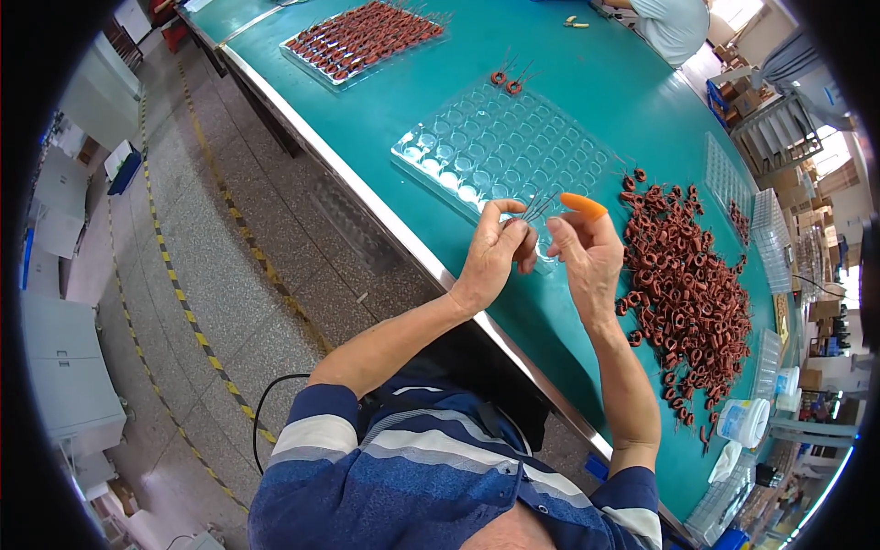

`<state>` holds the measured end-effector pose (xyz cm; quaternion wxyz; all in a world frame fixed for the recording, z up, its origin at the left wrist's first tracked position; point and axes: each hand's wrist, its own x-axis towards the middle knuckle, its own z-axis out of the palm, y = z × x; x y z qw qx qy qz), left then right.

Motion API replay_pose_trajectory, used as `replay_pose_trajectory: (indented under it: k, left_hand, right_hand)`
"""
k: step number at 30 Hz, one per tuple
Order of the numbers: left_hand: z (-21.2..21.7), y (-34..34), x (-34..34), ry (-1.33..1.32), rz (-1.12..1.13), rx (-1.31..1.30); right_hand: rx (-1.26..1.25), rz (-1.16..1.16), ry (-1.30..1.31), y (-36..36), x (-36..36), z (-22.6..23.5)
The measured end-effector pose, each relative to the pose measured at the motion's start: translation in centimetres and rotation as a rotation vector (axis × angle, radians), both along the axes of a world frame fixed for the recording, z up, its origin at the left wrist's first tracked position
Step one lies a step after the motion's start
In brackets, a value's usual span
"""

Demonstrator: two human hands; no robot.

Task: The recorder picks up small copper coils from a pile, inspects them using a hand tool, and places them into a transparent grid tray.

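My left hand (495, 252) is closed, thumb against fingers, above the near edge of the clear tray. Several thin wire leads (537, 207) stick up from its grip. They look like those of the red-brown ring coils, but the coil body is hidden by the fingers. Just to the right, my right hand (591, 261) is raised with thumb and fingers apart, and an orange finger cot (583, 205) covers one fingertip. Nothing shows in it. The clear plastic tray (500, 137) with round pockets lies beyond both hands. A large heap of ring coils (687, 293) spreads right of my right hand.
Two loose ring coils (506, 82) lie at the tray's far edge. A filled tray (362, 41) sits far left on the green table (605, 82). More clear trays (729, 183) and a white tub (742, 422) line the right side. Another person (674, 27) is across the table.
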<state>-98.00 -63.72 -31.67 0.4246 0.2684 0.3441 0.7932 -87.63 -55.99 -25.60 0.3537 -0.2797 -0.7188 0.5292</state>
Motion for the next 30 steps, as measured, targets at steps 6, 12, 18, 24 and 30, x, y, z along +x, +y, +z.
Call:
replay_pose_trajectory:
  k: [6,12,18,24,30]
  left_hand:
    - [-0.5,0.5,-0.9,0.215,-0.009,-0.048]
    - [-0.4,0.8,-2.0,0.488,0.085,-0.199]
    - [-0.6,1.8,-1.9,0.742,0.134,-0.203]
    - [0.1,2.9,-2.0,0.876,0.144,-0.147]
    - [0.2,5.1,-2.7,0.922,0.156,-0.185]
  right_hand:
    - [-0.003,0.119,-0.126,0.9,-2.0,0.5]
    - [0.202,0.028,-0.090,9.0,-7.4,2.6]
    - [0.222,-0.116,-0.039,21.2,-16.5,-0.7]
    - [0.324,-0.112,-0.206,24.2,-19.6,-3.8]
    - [0.667,-0.096,-0.330,27.7,-19.9,-3.2]
